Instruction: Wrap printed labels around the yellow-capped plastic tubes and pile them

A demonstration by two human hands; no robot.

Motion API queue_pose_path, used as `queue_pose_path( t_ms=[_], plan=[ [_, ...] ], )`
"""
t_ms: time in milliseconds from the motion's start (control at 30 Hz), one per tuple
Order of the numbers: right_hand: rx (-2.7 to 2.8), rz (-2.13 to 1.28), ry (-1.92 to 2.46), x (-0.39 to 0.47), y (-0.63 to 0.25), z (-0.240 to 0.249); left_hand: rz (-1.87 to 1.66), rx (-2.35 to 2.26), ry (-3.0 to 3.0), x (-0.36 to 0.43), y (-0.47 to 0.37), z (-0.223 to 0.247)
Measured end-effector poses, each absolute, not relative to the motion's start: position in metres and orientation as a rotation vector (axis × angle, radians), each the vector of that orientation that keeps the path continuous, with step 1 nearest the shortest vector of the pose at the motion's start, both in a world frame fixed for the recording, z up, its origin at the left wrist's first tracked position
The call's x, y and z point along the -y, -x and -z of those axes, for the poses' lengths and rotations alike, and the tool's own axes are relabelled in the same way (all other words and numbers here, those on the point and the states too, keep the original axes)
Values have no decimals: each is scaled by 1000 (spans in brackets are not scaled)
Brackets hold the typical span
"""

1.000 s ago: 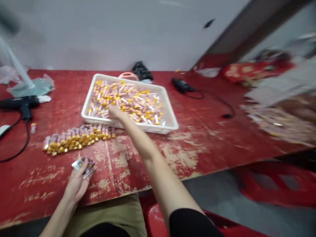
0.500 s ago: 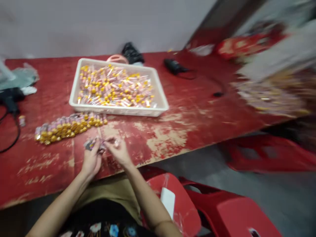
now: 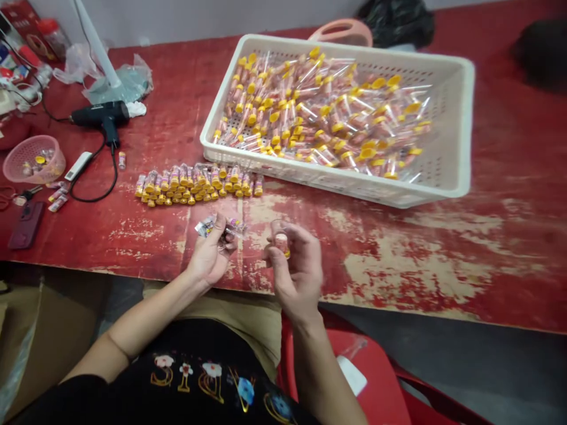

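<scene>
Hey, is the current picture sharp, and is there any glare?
Head view: right hand fairly clear, but the small tube it holds looks soft; head view: bright glints on the yellow-capped tubes in the white basket; head view: dark shape at the right edge too blurred to identify.

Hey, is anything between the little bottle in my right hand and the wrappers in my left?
Only fingertips of your right hand, beside the bottle; otherwise nothing visible, just an open gap above the red table to the wrappers in your left hand.
</scene>
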State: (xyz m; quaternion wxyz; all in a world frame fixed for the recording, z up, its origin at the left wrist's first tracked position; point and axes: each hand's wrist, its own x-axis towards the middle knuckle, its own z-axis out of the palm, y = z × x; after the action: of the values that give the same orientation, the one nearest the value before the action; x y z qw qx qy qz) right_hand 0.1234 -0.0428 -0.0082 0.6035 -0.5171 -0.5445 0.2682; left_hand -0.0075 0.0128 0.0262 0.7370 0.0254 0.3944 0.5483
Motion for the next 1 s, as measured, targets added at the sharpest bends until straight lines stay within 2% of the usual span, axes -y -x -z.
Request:
queue_pose_path(
  t_ms=[167,333,467,667,900,1000],
  plan=[
    [1427,-397,1198,52,-124,2,-1092,-829,-21,-11,12,-25],
    [1403,-323,1234,55,-127,-8,-988,-828,-64,-11,12,-23],
    [1235,-353,1202,60,-127,-5,-985,-861,-79,-11,9,-22],
    [1272,-321,1242,63,-132,-2,-938,-890,-176,-7,5,-19],
    [1464,-76,1306,73,-132,-6,-1019,-1005,-388,3,5,-22],
    [1468,-290,1267,78,-132,-6,-1019,-986,-447,5,8,-22]
  ],
)
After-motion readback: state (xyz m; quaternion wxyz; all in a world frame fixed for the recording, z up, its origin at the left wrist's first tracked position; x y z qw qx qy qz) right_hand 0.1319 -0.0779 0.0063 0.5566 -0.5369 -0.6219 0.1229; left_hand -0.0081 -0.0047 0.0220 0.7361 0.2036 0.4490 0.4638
